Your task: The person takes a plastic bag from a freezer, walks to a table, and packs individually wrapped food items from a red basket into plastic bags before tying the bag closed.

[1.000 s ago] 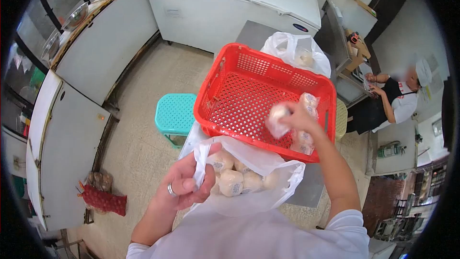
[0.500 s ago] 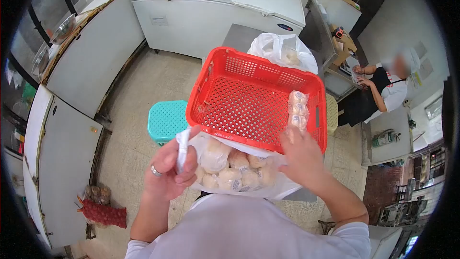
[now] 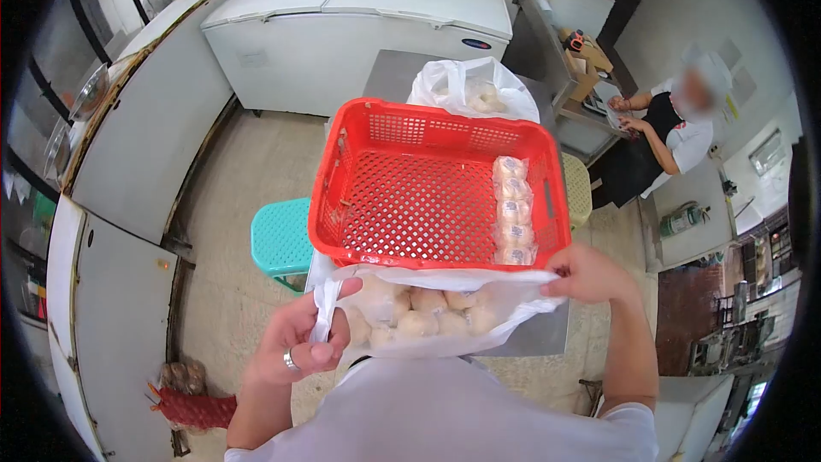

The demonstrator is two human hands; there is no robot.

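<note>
A white plastic bag (image 3: 513, 325) stands open between me and the crate, with several packed pale round buns (image 3: 419, 322) inside. My left hand (image 3: 301, 344) grips the bag's left handle, fingers closed round the twisted plastic. At the other end, my right hand (image 3: 590, 274) pinches the bag's right edge. Just beyond sits a red plastic crate (image 3: 342, 250) with perforated floor and walls. Along its right wall lies a row of wrapped buns (image 3: 513, 211) in clear packaging with small printed marks. The bag's front overlaps the lower buns from view.
Behind the crate, a second white bag (image 3: 475, 90) with pale contents rests on the metal table (image 3: 402, 68). A turquoise stool (image 3: 280, 235) stands left, a yellow stool (image 3: 578, 190) right. A co-worker (image 3: 663, 133) stands at the right counter. White chest freezers (image 3: 359, 43) line the back.
My right hand has left the row of buns in the crate and now holds the bag's right edge. The bag is stretched wider, and the view has shifted slightly.
</note>
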